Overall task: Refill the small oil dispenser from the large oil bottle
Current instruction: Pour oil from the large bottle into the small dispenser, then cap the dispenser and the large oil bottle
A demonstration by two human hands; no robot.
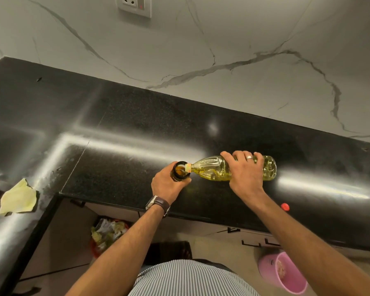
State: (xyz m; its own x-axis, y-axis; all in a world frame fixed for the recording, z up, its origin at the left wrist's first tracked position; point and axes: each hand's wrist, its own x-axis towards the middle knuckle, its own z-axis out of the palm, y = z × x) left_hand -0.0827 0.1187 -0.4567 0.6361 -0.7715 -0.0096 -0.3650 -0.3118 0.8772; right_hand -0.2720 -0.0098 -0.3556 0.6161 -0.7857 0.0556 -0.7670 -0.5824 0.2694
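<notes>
Left hand (169,184) is wrapped round the small dark glass oil dispenser (179,170), standing upright on the black granite counter (115,167) near its front edge. Right hand (245,169) clasps the large clear plastic bottle of yellow oil (214,169). Its long axis is near horizontal, the neck meeting the dispenser's open mouth from the right. Amber oil shows inside the dispenser; the bottle is roughly half full. In my judgement, pouring is under way.
</notes>
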